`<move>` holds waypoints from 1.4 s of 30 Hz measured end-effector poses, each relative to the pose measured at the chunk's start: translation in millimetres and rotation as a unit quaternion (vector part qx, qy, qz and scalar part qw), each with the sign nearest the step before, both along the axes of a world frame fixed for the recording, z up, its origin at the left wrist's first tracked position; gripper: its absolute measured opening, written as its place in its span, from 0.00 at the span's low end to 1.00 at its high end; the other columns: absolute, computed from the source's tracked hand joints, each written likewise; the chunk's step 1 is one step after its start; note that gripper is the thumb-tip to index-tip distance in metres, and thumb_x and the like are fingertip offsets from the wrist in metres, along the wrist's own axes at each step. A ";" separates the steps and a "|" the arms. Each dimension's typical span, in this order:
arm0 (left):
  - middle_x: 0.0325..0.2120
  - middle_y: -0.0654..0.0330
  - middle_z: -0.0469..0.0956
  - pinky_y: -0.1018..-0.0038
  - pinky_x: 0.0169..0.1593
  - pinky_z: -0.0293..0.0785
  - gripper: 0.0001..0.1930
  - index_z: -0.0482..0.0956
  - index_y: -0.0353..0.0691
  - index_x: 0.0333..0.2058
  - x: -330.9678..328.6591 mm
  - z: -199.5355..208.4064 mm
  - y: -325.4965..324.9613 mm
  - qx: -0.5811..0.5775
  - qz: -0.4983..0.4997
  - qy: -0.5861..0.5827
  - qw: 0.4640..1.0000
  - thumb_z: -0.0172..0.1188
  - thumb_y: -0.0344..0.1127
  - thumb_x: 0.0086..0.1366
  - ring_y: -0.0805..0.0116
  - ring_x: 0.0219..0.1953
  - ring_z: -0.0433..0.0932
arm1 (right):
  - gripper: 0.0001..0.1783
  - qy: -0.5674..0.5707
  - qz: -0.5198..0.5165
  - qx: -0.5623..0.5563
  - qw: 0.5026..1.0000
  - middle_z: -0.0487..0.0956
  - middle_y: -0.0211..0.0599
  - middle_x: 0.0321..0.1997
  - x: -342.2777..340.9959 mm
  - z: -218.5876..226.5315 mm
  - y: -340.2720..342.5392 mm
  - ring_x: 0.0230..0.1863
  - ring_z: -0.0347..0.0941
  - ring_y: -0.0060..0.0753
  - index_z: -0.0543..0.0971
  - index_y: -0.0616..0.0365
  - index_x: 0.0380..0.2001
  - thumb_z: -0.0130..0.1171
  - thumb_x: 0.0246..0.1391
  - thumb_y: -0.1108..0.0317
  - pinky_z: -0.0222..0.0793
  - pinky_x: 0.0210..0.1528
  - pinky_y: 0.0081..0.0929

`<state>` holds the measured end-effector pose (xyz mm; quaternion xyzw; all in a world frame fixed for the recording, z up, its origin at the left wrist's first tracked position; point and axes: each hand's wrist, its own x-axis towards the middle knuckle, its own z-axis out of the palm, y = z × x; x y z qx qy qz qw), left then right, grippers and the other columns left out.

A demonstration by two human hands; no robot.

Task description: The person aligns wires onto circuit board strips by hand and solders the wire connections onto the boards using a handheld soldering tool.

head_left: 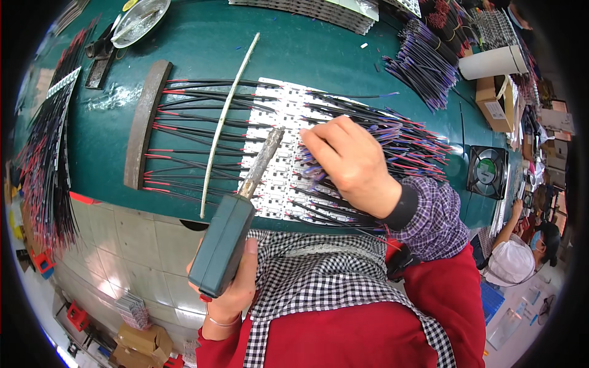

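My left hand (240, 283) is wrapped round the dark green handle of a soldering gun (224, 245). Its long, crusted metal tip points up and away, over a panel of white circuit boards (270, 110). On the panel's right half, my right hand (350, 161) is closed in a pinch on a wire, close to the iron's tip; its fingers cover the exact spot. Black and red wires (411, 144) with purplish ends fan out to the right. More black and red wires (196, 116) run left from the panel, under a thin pale stick (228, 101), to a brown bar (146, 122).
A bundle of wires (423, 64) lies at the far right, near a white tube (492, 62) and a cardboard box (496, 101). A black fan (486, 172) stands at the right edge. A metal dish (140, 23) sits far left. Another person (515, 260) is at the right.
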<state>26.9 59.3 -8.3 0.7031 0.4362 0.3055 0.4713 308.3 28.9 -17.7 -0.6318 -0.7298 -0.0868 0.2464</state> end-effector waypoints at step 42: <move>0.30 0.55 0.81 0.74 0.31 0.74 0.08 0.83 0.28 0.36 16.9 5.3 10.3 0.013 -0.051 0.034 0.998 0.68 0.19 0.55 0.65 0.25 0.79 | 0.17 -0.015 0.014 -0.021 1.000 0.70 0.37 0.31 -10.9 -0.1 -1.0 0.32 0.72 0.36 0.80 0.68 0.38 0.61 0.41 0.74 0.72 0.29 0.30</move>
